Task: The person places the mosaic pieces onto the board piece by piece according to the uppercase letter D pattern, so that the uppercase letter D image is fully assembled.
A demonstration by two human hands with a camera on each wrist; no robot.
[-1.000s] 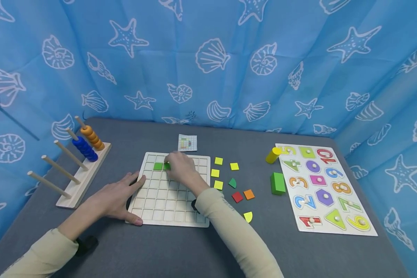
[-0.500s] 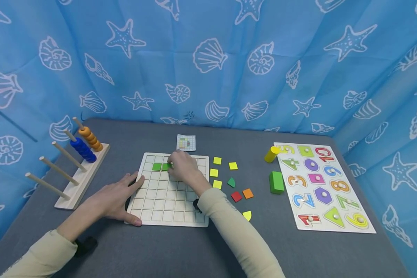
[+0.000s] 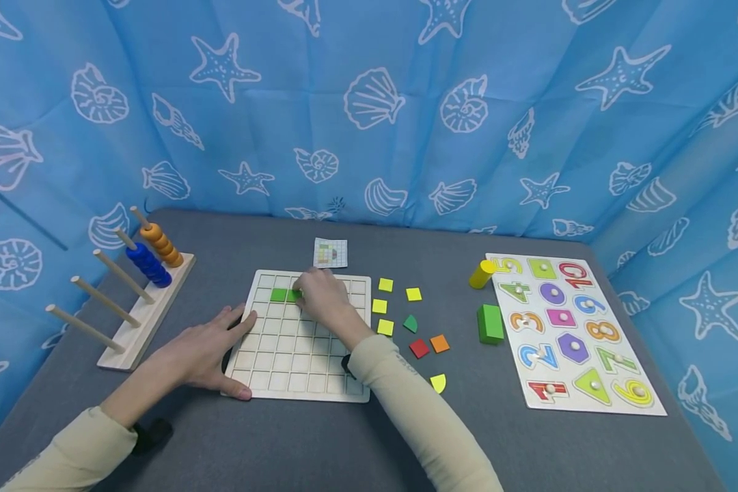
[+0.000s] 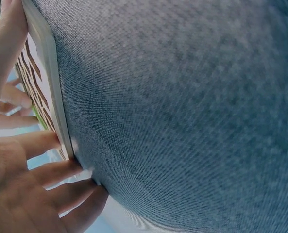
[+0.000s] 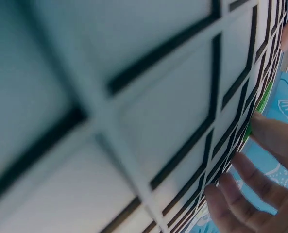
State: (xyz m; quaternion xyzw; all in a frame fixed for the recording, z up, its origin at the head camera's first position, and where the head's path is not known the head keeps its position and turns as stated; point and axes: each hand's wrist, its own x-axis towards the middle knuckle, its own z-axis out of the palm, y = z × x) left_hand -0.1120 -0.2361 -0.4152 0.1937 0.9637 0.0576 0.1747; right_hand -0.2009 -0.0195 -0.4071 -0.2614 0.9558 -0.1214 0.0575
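A white gridded board (image 3: 289, 365) lies on the grey table, two green squares in its upper part. The left green square (image 3: 279, 294) lies uncovered; the right one (image 3: 292, 296) is partly hidden by my right hand (image 3: 327, 298). In the right wrist view the thumb of my right hand (image 5: 267, 179) touches a green piece (image 5: 264, 99), while its other fingertips rest on the board. Spread fingers of my left hand (image 3: 204, 350) rest along the board's left side, thumb at the near-left corner. My left hand (image 4: 29, 189) touches the board's edge (image 4: 60, 104) in the left wrist view.
Several yellow squares (image 3: 385, 328), a red square (image 3: 419, 348) and an orange one (image 3: 439, 344) lie right of the board. A pattern card (image 3: 330, 253) is behind it. A peg rack (image 3: 147, 311) stands left; green block (image 3: 490, 324), yellow cylinder (image 3: 482, 274) and number puzzle (image 3: 550, 342) lie right.
The right green square, with a gap beside it a second ago, now sits closer to the left one. My right hand has shifted only slightly; my left hand stays on the board's edge.
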